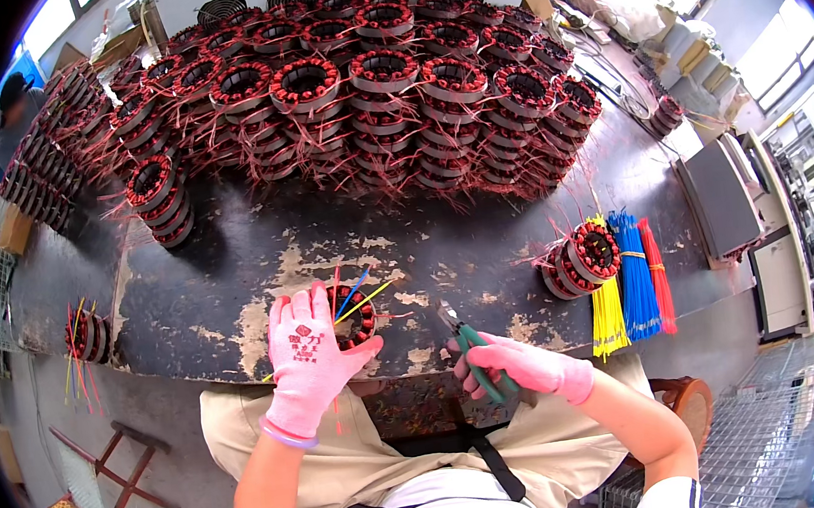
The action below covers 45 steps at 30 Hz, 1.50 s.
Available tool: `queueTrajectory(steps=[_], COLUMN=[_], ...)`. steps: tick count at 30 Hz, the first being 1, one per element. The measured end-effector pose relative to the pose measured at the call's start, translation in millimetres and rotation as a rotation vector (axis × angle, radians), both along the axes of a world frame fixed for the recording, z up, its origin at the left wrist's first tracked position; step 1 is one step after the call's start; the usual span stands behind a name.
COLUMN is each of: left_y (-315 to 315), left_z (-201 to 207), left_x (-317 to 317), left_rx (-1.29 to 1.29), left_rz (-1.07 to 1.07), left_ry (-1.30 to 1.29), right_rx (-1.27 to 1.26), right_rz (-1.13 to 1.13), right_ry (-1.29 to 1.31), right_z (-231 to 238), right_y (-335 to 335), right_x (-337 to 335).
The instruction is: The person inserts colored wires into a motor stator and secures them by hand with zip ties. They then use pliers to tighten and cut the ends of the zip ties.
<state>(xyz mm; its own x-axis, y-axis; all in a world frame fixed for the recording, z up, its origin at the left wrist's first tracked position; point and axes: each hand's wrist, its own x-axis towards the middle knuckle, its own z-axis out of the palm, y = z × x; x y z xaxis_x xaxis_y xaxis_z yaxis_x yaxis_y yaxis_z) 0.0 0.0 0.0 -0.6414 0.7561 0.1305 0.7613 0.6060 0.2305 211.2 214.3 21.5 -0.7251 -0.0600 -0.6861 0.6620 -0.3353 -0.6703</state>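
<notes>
My left hand (pixel 312 361), in a pink glove with a lilac band at the wrist, lies with its fingers stretched out over the left side of a motor stator (pixel 363 321). That stator rests near the table's front edge, and blue, yellow and red wires stick out of it. The palm hides part of the ring. To its right, my gloved right hand (pixel 525 364) is closed round a pair of pliers (pixel 480 350) with green handles. The pliers' metal jaws point up and left, apart from the stator.
Tall rows of stacked stators (pixel 378 110) cover the back of the worn dark table (pixel 406 244). Bundles of yellow (pixel 607 308), blue (pixel 636 281) and red wires (pixel 657 274) lie at right beside a small stator stack (pixel 579 262). More stators (pixel 89 336) stand at left. A person (pixel 16 110) is at far left.
</notes>
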Motion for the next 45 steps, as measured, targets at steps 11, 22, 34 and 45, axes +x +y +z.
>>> queueTrajectory(steps=[11,22,34,45], left_y=[-78.2,-131.0,-123.2,-174.9], left_z=[7.7,5.1,1.1,39.9], left_x=[-59.5,-80.8,-75.4,-76.2], left_rx=[-0.08,-0.054,-0.044,0.015], left_rz=[0.107,0.201,0.198,0.393], left_ry=[0.0,0.044,0.035,-0.125], right_rx=[0.145,1.142,0.953,1.708], right_rz=[0.024,0.454,0.312,0.118], right_ry=[0.259,0.3,0.812,0.677], right_z=[19.2,31.2,-33.4,-86.2], right_y=[-13.5,-57.9,-66.5,61.8], right_x=[-89.7,-235.6,-110.6,-102.0])
